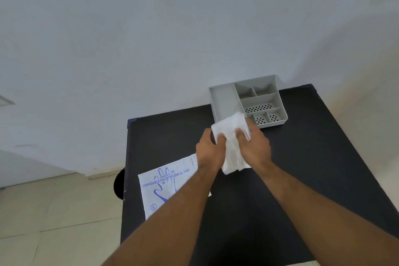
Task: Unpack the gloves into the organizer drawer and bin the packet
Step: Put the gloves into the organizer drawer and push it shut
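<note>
A folded stack of white, translucent gloves (232, 136) is held above the black table (302, 157), just in front of the grey organizer drawer (224, 99). My left hand (210, 150) grips the stack's left edge and my right hand (255, 147) grips its right edge. The stack's far end overlaps the near rim of the organizer's long left compartment. The white packet (166, 185), printed in blue with "Disposable Polyethylene Gloves" and a hand outline, lies flat on the table's left side, partly hidden under my left forearm.
The organizer has several smaller compartments on its right, some with perforated floors (259, 108). A dark round bin (119, 183) stands on the tiled floor beside the table's left edge. A plain wall rises behind the table.
</note>
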